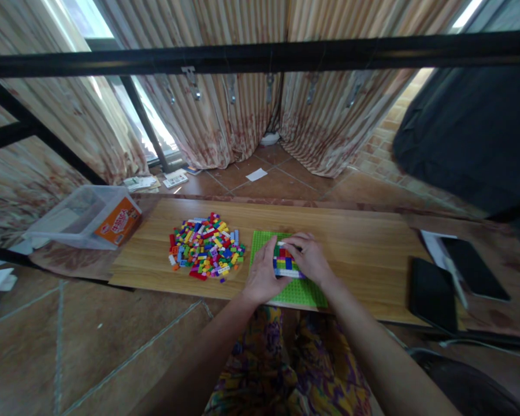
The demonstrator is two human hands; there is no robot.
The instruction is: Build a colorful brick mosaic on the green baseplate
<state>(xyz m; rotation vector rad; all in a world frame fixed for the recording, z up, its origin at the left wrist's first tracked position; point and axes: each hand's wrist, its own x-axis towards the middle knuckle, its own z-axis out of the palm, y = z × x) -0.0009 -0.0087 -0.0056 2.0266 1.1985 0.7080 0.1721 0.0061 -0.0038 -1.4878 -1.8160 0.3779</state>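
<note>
A green studded baseplate (305,293) lies on the wooden board close to my lap. On it stands a toy brick build (286,264) in red, blue, yellow, green and white, partly covered by my fingers. My left hand (263,273) grips the build's left side, its thumb along the near edge. Over the far right part of the build, my right hand (311,257) has its fingers bent and drawn together. Whatever is between those fingertips is hidden. Left of the baseplate is a heap of loose toy bricks (208,247) in mixed colours.
A clear plastic box (75,222) with an orange label sits at the wooden board's (364,248) left end. At right lie a black case (432,293), a dark phone-like slab (475,268) and a white paper. A black metal bar (251,58) crosses in front of the curtains.
</note>
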